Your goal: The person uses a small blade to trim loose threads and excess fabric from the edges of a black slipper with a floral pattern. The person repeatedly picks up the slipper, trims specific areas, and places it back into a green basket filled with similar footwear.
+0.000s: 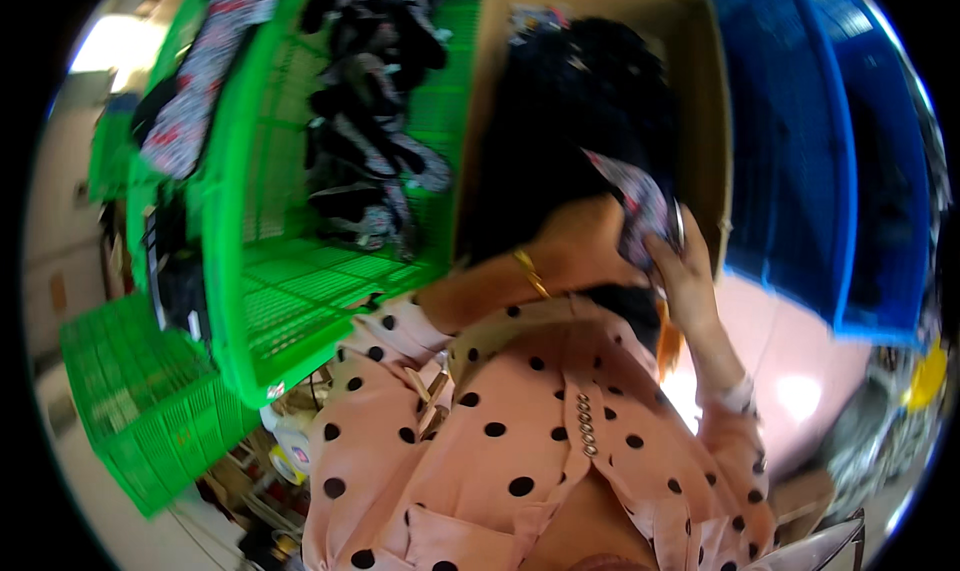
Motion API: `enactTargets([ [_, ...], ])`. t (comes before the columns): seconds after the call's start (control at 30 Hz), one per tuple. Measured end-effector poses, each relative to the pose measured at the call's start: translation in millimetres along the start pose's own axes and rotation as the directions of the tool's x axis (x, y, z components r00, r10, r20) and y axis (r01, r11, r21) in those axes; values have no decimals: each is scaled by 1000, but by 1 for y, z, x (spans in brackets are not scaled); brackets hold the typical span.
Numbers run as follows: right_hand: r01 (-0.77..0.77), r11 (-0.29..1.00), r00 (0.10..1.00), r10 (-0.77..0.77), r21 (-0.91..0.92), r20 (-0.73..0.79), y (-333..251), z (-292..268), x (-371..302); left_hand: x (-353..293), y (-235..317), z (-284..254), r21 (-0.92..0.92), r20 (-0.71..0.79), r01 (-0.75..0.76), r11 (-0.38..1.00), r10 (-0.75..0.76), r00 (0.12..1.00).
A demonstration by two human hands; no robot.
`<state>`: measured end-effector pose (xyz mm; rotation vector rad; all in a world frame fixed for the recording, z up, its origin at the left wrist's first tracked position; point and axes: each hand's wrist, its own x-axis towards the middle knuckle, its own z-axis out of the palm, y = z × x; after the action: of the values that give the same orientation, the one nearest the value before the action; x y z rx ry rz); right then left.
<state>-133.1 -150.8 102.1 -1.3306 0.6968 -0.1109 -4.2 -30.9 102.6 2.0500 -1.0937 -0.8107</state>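
Observation:
Over the cardboard box, a grey fabric piece with a floral pattern and red marks (645,196) is held between my two hands. My left hand (600,236), reaching across from the left, grips its lower left side, with the fingers mostly hidden. From the right, my right hand (685,271) is closed on the piece's lower right edge, thumb towards it. A thin, dark, shiny edge shows beside the right fingers; what it is I cannot make out. Below and behind the hands, a heap of black fabric pieces (580,101) fills the cardboard box (705,101).
A green crate (235,301) at the left holds several black and floral pieces (375,141). Another floral piece (210,81) hangs over its outer side. Blue crates (790,171) stand at the right. A lower green crate (150,401) is at far left.

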Motion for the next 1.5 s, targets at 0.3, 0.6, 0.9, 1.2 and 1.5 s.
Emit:
enactTargets([
  [0.3,395,660,900,-419,-640,123,-11,-27,-18,-32,-11,16,-61,116,-31,998,37,993],
  [0.6,616,696,661,-202,-369,723,-13,-22,6,-52,2,14,-679,394,51,732,305,867],
  [0.9,-397,918,847,372,-15,381,-23,8,-61,-66,-14,-6,-740,364,149,656,204,909],
  [1.2,-295,946,928,317,-137,196,11,3,-42,-59,-29,28,-355,21,-154,922,173,985],
  [1.5,328,743,941,-315,-583,127,25,35,88,25,-72,13,19,-339,-48,999,51,940],
])
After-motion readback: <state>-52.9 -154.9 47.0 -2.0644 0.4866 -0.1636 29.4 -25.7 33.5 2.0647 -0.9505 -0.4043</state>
